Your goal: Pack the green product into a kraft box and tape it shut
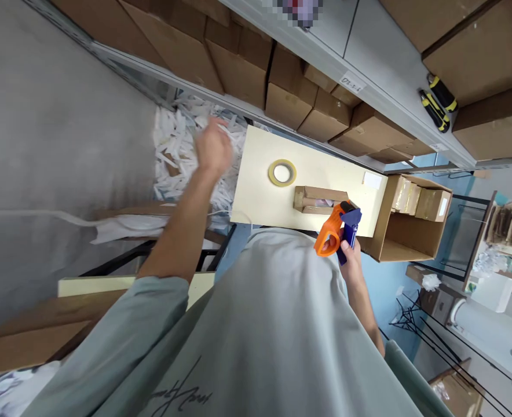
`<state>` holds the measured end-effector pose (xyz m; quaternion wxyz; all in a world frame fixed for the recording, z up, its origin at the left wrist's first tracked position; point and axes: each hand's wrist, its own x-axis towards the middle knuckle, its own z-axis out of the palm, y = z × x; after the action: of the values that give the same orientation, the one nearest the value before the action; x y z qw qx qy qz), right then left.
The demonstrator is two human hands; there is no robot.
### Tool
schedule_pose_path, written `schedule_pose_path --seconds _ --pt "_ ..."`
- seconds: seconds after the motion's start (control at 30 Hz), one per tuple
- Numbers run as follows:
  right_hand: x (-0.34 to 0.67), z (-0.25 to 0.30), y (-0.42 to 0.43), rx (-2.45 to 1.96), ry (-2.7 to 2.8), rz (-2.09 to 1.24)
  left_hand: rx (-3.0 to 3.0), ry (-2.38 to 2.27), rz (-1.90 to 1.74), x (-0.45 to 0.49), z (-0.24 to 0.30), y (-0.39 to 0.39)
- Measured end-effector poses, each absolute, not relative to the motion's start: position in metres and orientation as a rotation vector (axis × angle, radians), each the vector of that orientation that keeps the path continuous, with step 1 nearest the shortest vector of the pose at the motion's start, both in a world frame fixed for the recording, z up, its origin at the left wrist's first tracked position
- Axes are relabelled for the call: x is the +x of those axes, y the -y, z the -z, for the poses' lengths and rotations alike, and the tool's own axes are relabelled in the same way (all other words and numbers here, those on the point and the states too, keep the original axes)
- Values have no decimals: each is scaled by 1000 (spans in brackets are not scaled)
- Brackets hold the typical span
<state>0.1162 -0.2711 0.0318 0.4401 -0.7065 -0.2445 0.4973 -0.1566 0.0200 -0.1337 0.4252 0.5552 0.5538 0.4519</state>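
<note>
Blurred by motion, my left hand (215, 147) is over a heap of white paper shreds (175, 147), left of the pale tabletop (256, 197). Its fingers are smeared, so I cannot make out whether it holds anything. At the table's near right edge, my right hand (350, 258) is closed on the blue handle of an orange and blue tape dispenser (332, 227). Just left of the dispenser lies a small, narrow cardboard box (299, 198) with its top open; something pale shows inside. A yellow-edged roll of tape (273, 174) rests flat on the tabletop.
An open cardboard box (408, 253) with smaller boxes inside stands at the table's right end. Along the far side runs a shelf (325, 55) with cardboard boxes (288, 104) beneath it. Two yellow and black cutters (434, 110) lie on the shelf. A white label (372, 179) is on the table.
</note>
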Motion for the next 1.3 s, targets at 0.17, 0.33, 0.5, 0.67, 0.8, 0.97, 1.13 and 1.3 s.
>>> schedule_pose_path --seconds 0.17,0.33,0.5,0.67,0.8,0.97,1.13,1.3 --pt "172 -24 277 -1607 422 -1123 1696 -1257 -440 -59 181 30" --pt "245 -3 279 -1616 349 -1050 1828 -1289 -209 -18 199 60" --pt "327 53 284 -1850 438 -922 1624 -1427 -502 -15 186 46" --pt "390 124 282 -2495 946 -711 1086 -1459 -1033 -19 130 34" --pt "406 168 272 -2585 1186 -727 530 -1072 -1213 -5 49 53" --pt "403 200 267 -2658 1436 -644 233 -944 -1244 32 -26 95" --pt "405 205 271 -2697 1576 -614 217 -862 -1207 56 -48 119" --pt "408 177 262 -2709 1611 -586 310 -859 -1169 64 -52 128"
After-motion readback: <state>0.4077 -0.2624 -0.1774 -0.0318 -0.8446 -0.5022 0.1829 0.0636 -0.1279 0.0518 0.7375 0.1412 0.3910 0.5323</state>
